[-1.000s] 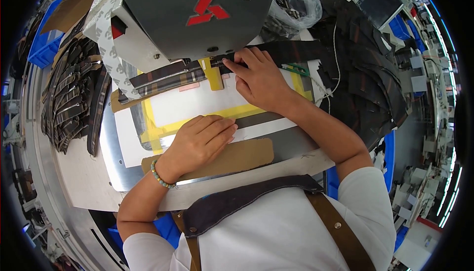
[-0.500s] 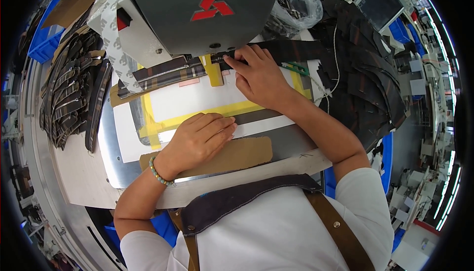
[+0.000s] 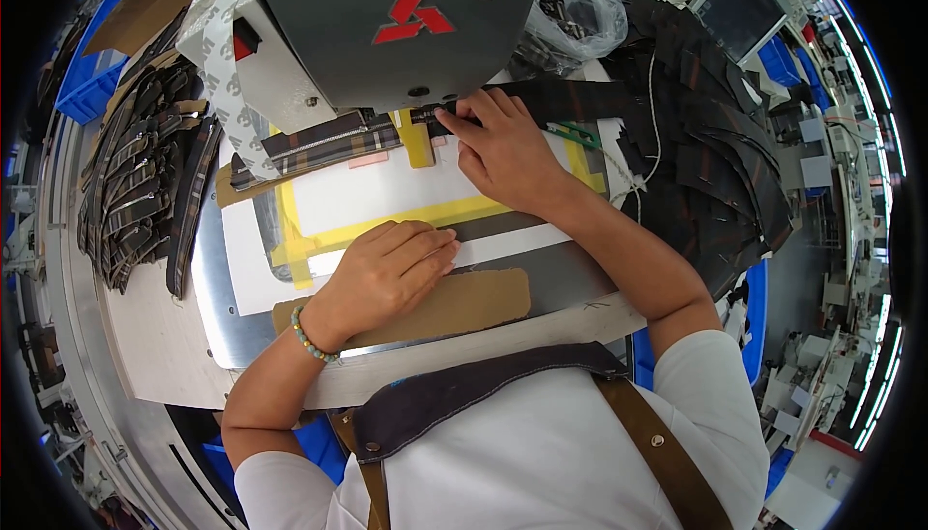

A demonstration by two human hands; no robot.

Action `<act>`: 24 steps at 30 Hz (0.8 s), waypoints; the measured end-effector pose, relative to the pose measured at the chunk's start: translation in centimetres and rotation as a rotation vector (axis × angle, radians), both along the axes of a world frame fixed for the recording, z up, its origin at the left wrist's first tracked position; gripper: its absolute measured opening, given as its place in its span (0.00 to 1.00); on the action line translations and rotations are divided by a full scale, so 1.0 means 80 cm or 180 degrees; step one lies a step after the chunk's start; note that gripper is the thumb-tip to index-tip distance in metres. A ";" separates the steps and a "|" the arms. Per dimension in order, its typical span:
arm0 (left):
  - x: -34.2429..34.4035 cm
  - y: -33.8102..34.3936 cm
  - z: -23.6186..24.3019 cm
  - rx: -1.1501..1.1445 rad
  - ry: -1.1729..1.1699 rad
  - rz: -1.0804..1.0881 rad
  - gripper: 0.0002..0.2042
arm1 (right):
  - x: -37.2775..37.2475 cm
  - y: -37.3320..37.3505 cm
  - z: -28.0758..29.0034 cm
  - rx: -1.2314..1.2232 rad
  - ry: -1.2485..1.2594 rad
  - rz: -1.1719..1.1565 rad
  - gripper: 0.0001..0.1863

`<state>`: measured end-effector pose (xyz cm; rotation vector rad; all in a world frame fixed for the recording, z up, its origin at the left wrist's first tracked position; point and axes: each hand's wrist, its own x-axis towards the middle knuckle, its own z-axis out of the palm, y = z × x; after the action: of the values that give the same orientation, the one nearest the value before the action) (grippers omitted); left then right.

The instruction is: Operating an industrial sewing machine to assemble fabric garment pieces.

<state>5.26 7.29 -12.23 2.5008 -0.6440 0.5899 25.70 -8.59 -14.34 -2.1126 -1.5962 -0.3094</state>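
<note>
My right hand (image 3: 507,148) rests at the dark zipper strip (image 3: 319,142) under the machine head (image 3: 387,37), index finger extended onto it just right of a yellow guide (image 3: 414,141), other fingers partly bent. My left hand (image 3: 385,274) lies palm down, fingers loosely together and slightly curved, near a brown cardboard piece (image 3: 488,293) and the yellow-taped white work plate (image 3: 358,197). Green-handled snips (image 3: 573,134) with a white cord lie right of my right hand. Whether anything is pinched under its fingertips I cannot make out.
Plaid zipper strips (image 3: 135,182) are piled at left, dark fabric pieces (image 3: 725,172) at right. Blue bins (image 3: 87,95) stand at the sides. A plastic bag (image 3: 580,18) sits behind the machine, a screen (image 3: 739,3) at the back right.
The view has shifted slightly. My hands stay in nearly the same places, with the right index finger still on the strip.
</note>
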 end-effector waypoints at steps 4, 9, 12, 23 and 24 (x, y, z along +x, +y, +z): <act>0.000 0.000 0.000 0.0017 0.0007 0.0012 0.17 | 0.001 0.000 0.001 -0.0026 -0.0007 -0.0013 0.21; 0.001 0.000 0.000 0.0018 0.0011 -0.0019 0.13 | 0.001 0.000 0.001 -0.0019 -0.0008 -0.0012 0.21; 0.000 0.000 0.001 0.0041 0.0032 0.0004 0.13 | 0.001 0.002 0.000 0.0008 -0.0042 -0.0035 0.21; 0.009 0.037 0.027 0.0879 0.0290 0.0946 0.22 | 0.002 -0.001 -0.002 0.0027 0.0014 -0.0043 0.20; 0.013 0.049 0.027 0.1151 0.0298 0.1133 0.23 | 0.002 0.000 -0.001 0.0029 0.0017 -0.0015 0.20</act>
<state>6.28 11.22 -10.06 2.9947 -0.2876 0.5108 25.89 -8.59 -14.45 -2.1089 -1.5844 -0.3118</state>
